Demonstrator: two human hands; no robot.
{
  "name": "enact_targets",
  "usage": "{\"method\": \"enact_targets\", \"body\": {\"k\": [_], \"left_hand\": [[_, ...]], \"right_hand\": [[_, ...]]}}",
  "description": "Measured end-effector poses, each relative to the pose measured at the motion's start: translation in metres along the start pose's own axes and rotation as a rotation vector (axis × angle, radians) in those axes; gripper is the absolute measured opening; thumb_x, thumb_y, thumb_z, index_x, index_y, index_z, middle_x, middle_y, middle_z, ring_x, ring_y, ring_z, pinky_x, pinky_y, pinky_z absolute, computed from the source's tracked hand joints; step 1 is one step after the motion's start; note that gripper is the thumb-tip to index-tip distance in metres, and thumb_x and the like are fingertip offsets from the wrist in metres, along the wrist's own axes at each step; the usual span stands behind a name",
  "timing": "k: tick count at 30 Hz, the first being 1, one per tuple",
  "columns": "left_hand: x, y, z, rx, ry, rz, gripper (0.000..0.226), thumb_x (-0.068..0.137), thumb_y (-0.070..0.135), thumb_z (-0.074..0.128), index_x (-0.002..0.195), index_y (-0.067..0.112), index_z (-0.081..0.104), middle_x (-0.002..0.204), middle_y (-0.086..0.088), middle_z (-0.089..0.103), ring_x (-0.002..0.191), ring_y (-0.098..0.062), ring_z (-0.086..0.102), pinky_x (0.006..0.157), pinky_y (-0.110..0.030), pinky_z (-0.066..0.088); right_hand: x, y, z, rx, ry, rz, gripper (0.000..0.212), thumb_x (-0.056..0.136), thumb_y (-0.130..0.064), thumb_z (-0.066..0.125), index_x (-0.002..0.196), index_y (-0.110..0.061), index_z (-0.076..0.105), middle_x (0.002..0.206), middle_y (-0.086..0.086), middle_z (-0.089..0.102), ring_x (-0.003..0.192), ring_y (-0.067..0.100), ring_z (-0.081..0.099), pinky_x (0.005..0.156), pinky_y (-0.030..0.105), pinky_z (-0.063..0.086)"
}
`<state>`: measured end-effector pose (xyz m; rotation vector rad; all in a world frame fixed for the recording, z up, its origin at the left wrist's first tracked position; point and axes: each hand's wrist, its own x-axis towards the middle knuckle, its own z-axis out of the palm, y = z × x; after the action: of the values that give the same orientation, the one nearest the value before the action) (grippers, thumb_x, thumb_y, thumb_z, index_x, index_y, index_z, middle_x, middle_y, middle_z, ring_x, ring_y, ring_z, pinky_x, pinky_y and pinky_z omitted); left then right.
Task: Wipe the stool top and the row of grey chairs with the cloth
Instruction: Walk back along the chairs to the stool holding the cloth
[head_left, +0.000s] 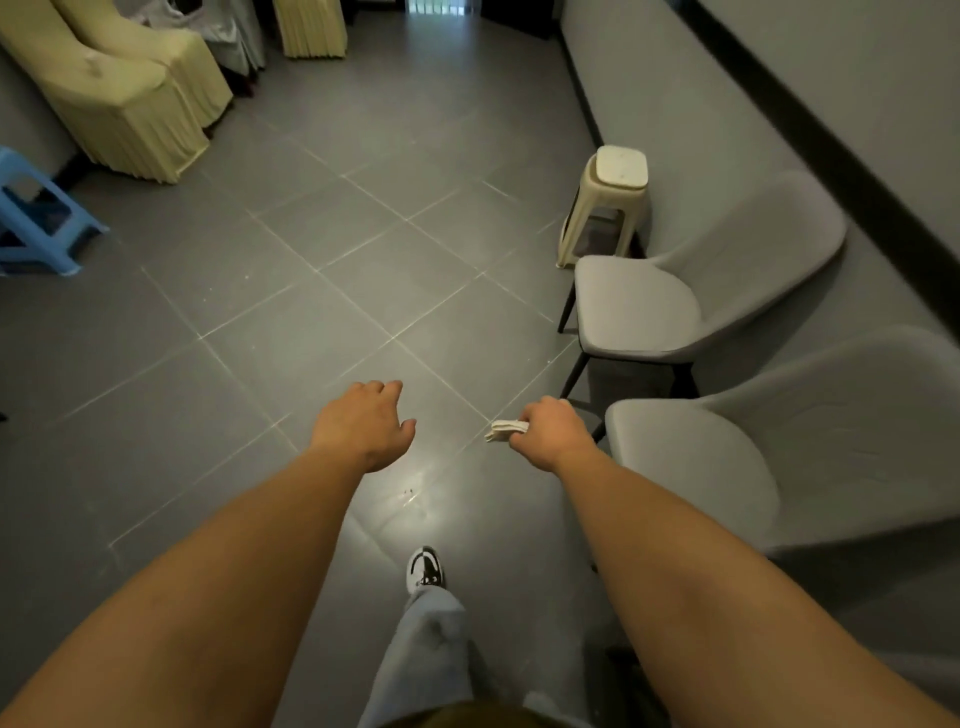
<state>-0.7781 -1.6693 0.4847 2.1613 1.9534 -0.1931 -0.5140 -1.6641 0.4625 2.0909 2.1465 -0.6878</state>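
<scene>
A cream plastic stool (621, 167) with a pale square top stands by the right wall, beyond the chairs. Two grey padded chairs line that wall: the far one (639, 304) next to the stool, the near one (696, 462) close to my right arm. My right hand (553, 431) hovers over the floor just left of the near chair's seat, shut on a folded white cloth (506, 431) that sticks out to the left. My left hand (363, 423) is held out over the floor, palm down, fingers loosely apart, holding nothing.
Grey tiled floor (311, 291) fills the middle. Chairs in yellow covers (130, 109) stand at the far left, a blue plastic stool (36, 218) at the left edge. A grey wall with a black band (810, 135) runs along the right. My shoe (426, 569) is below.
</scene>
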Motion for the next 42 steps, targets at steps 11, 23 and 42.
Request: {"method": "enact_targets", "body": {"k": [11,23,42], "left_hand": [[0.202,-0.069,-0.064,0.036,-0.007,0.093,0.058,0.093,0.055,0.040,0.140,0.021,0.040,0.134,-0.005,0.053,0.121,-0.027,0.049,0.089,-0.044,0.047],[0.388,-0.062,-0.108,0.068,-0.044,0.137,0.056,0.094,0.054,0.040,0.138,0.019,0.041,0.132,-0.006,0.054,0.120,-0.027,0.048,0.089,-0.043,0.049],[0.757,0.002,-0.218,0.063,0.042,0.215,0.062,0.093,0.057,0.039,0.145,0.022,0.037,0.143,-0.004,0.049,0.130,-0.027,0.044,0.094,-0.043,0.046]], "right_hand": [[0.165,-0.057,-0.061,0.057,0.045,0.117,0.031,0.088,-0.040,0.061,0.098,-0.013,0.071,0.098,0.009,0.061,0.096,0.028,0.057,0.079,0.039,0.054],[0.345,-0.032,-0.139,0.082,0.090,0.170,0.032,0.088,-0.039,0.062,0.104,-0.014,0.072,0.101,0.010,0.063,0.101,0.030,0.054,0.085,0.038,0.051],[0.688,0.014,-0.285,0.100,0.080,0.169,0.035,0.089,-0.044,0.061,0.108,-0.016,0.071,0.102,0.008,0.062,0.100,0.028,0.052,0.078,0.036,0.046]]}}
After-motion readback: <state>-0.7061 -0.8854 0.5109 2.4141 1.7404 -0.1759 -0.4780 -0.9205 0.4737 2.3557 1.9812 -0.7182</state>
